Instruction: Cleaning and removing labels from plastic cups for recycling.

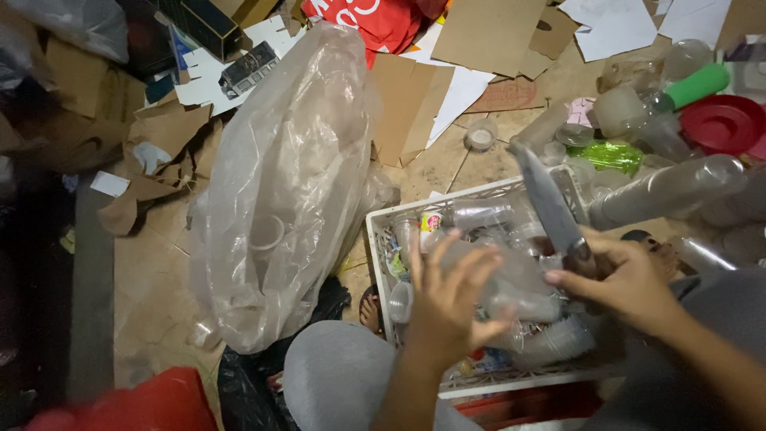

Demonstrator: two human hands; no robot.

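Note:
My right hand [630, 283] grips the dark handle of a knife [546, 195], its grey blade pointing up and away over a white plastic crate [379, 263]. My left hand [451, 299] hovers over the crate with fingers spread, touching or close to a clear plastic cup [519, 279]; I cannot tell if it grips it. The crate holds several clear cups and bottles. My knees in grey trousers [335, 383] are at the bottom of the view.
A large clear plastic bag [287, 183] with cups inside stands left of the crate. Flattened cardboard [487, 32] and paper cover the tiled floor behind. Clear bottles, a red lid [722, 124] and a green-capped bottle [694, 86] lie at right. A red object [152, 403] sits bottom left.

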